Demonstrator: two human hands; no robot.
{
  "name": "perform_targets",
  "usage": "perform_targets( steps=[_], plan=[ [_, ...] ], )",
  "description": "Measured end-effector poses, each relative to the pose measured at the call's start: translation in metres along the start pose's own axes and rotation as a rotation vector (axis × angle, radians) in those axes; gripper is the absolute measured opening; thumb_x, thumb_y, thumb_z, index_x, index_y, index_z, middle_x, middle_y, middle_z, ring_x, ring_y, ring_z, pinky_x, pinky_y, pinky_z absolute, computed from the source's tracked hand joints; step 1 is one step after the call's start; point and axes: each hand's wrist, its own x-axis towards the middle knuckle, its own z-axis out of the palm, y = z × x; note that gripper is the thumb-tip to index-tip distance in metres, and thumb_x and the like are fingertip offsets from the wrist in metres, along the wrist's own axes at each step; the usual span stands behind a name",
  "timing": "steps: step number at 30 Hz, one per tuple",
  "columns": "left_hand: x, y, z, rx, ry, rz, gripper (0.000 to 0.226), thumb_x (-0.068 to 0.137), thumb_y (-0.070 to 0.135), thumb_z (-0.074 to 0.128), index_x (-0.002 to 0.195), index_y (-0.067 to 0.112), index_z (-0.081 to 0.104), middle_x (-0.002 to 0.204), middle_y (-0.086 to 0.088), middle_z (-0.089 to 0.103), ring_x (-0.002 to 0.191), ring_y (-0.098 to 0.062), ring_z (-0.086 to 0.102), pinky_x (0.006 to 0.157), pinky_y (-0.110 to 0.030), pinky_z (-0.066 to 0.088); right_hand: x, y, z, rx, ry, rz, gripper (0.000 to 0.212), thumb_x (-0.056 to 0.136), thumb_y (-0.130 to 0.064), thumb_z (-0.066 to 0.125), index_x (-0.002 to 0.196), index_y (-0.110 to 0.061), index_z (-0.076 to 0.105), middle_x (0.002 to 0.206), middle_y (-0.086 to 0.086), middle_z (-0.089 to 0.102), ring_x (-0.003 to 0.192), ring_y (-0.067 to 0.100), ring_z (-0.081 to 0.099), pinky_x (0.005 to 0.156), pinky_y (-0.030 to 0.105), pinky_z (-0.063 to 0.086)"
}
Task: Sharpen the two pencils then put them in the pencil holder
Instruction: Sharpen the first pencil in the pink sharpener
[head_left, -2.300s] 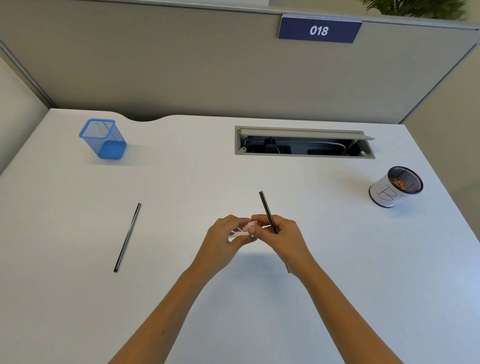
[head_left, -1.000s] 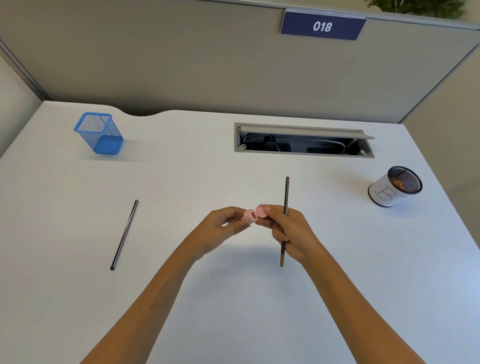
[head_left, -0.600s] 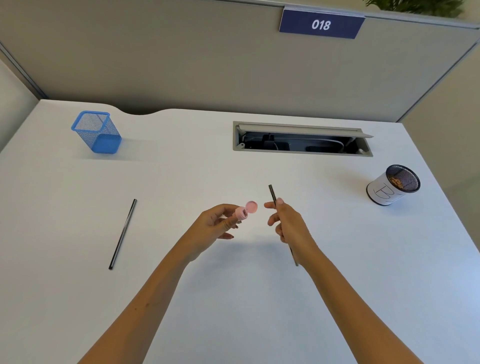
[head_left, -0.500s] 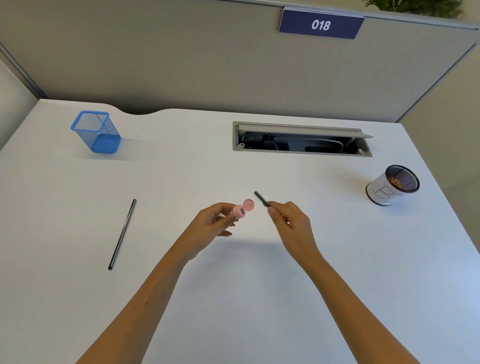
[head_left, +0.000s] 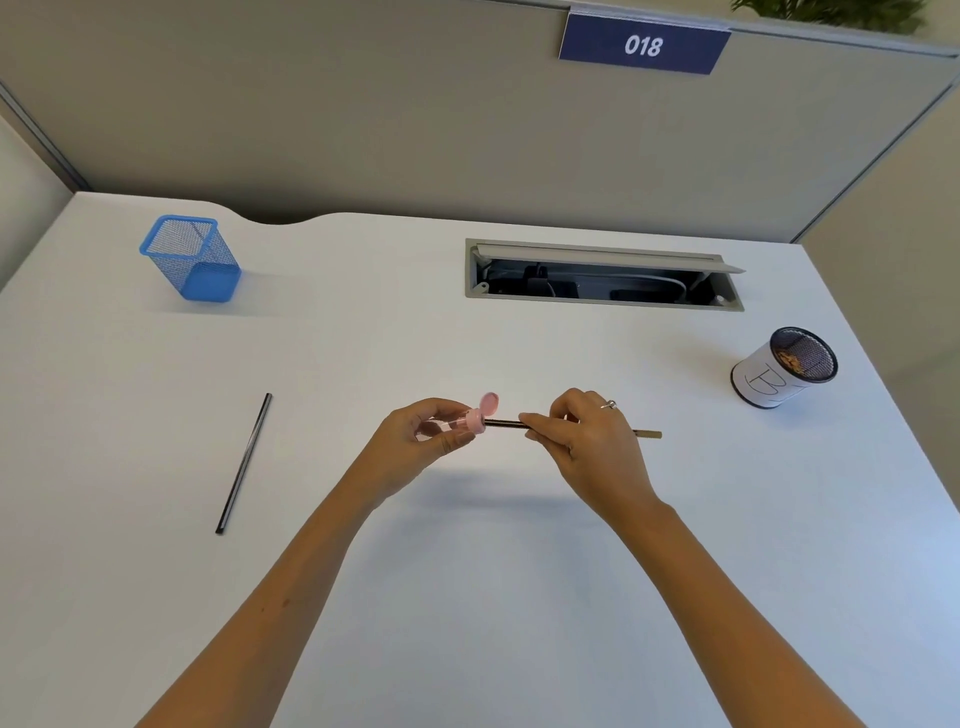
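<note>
My left hand (head_left: 426, 441) grips a small pink sharpener (head_left: 470, 420) whose round lid (head_left: 489, 402) is flipped up. My right hand (head_left: 587, 441) holds a dark pencil (head_left: 506, 424) level, its left tip at the sharpener's mouth and its gold end sticking out to the right. A second dark pencil (head_left: 244, 462) lies on the white desk (head_left: 156, 597) to the left, well apart from both hands. The blue mesh pencil holder (head_left: 189, 257) stands at the far left and looks empty.
A round mesh cup (head_left: 784, 366) with a white paper label and brownish shavings inside stands at the right. An open grey cable slot (head_left: 602, 275) is sunk into the desk at the back. Grey partition walls close off the far side.
My hands separated after opening the sharpener's lid. My right hand swung the pencil from upright to level and brought its tip to the sharpener in my left hand.
</note>
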Motion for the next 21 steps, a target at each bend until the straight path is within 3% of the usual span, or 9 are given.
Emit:
perform_targets(
  steps=[3, 8, 15, 21],
  plan=[
    [-0.0004, 0.0013, -0.0009, 0.047, 0.012, 0.006, 0.017, 0.083, 0.031, 0.076, 0.099, 0.035, 0.071, 0.097, 0.02, 0.07, 0.07, 0.002, 0.054, 0.074, -0.013, 0.042, 0.0018, 0.0007, -0.0027, -0.035, -0.024, -0.024, 0.017, 0.077, -0.016, 0.077, 0.092, -0.023, 0.076, 0.071, 0.003, 0.056, 0.058, 0.023, 0.051, 0.056, 0.026, 0.03],
    [0.0004, 0.0008, -0.0002, 0.101, 0.021, 0.042, 0.019, 0.083, 0.03, 0.077, 0.1, 0.03, 0.071, 0.099, 0.016, 0.071, 0.07, 0.007, 0.052, 0.074, -0.018, 0.04, 0.0021, 0.0005, -0.0039, -0.061, -0.042, -0.036, 0.021, 0.073, -0.013, 0.082, 0.09, -0.022, 0.076, 0.071, 0.004, 0.056, 0.057, 0.024, 0.052, 0.056, 0.026, 0.031],
    [0.0027, -0.0046, 0.0004, 0.144, 0.016, 0.022, 0.023, 0.082, 0.038, 0.077, 0.103, 0.031, 0.072, 0.101, 0.015, 0.072, 0.071, 0.0, 0.051, 0.074, -0.02, 0.04, 0.0007, -0.0003, -0.0014, -0.042, -0.042, -0.039, 0.017, 0.073, -0.012, 0.08, 0.087, -0.02, 0.075, 0.072, 0.003, 0.058, 0.058, 0.025, 0.053, 0.055, 0.026, 0.032],
    [0.0032, -0.001, 0.0024, 0.104, -0.024, 0.048, 0.019, 0.084, 0.027, 0.077, 0.103, 0.026, 0.072, 0.1, 0.011, 0.072, 0.066, 0.004, 0.054, 0.069, -0.018, 0.039, 0.0014, 0.0014, -0.0009, 0.011, -0.038, -0.016, 0.008, 0.077, -0.014, 0.077, 0.082, -0.016, 0.071, 0.075, -0.001, 0.063, 0.065, 0.023, 0.057, 0.056, 0.029, 0.04]
  ],
)
